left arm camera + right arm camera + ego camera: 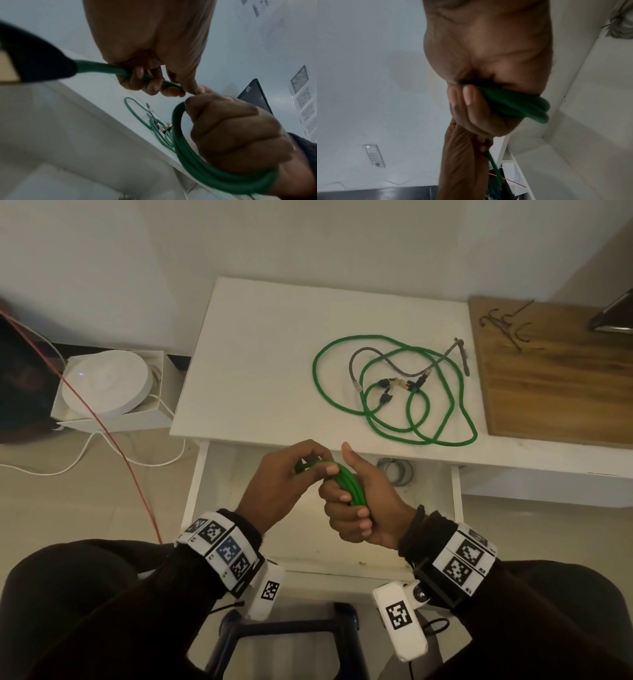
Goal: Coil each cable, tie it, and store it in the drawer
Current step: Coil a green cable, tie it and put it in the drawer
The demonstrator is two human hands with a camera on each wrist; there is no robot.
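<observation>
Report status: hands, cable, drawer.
Right hand grips green coil; left hand pinches its loose end. Drawer open below, gray coil inside. More cables uncoiled on table.

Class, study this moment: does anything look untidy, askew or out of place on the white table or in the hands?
Yes. On the white table, a green cable sprawls in loose loops, crossing a grey cable. Both lie uncoiled. The green coil is gripped by the right hand; the left hand pinches its free end.

Head view looks down; wrist views look up, close, sharing the green cable (197, 159).
</observation>
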